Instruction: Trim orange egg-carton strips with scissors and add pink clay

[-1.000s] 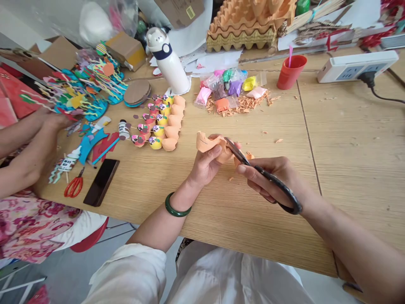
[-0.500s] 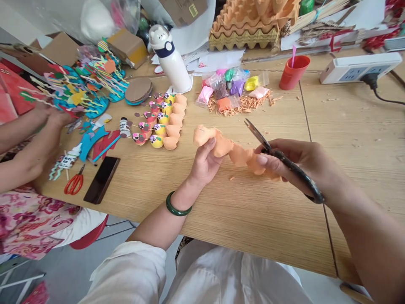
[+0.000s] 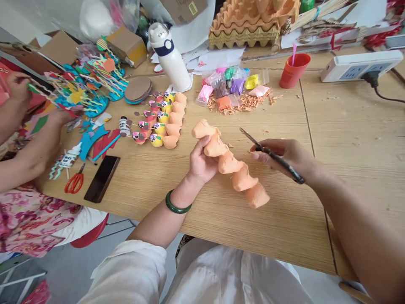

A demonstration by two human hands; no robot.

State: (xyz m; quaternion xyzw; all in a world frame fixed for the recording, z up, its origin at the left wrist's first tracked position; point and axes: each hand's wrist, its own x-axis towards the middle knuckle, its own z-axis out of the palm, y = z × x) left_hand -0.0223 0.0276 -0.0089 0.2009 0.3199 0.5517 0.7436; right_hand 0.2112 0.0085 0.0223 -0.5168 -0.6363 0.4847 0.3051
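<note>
Left hand [image 3: 201,164]: one five-cup strip [image 3: 229,162]

- honestly can't make out a single word or number anywhere
- black-capped bottle [image 3: 124,126]: black-and-white label, print way too small
- white-tipped bottle [image 3: 69,158]: same deal, dark blocks on white, illegible
- big cardboard box [image 3: 180,9] up top: little yellow-framed mark, can't read it
- loose papers [image 3: 218,59]: nothing I can decipher

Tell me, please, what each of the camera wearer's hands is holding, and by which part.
The left hand holds the orange egg-carton strip near its far end; the right hand holds the black scissors by the handle part.
</note>
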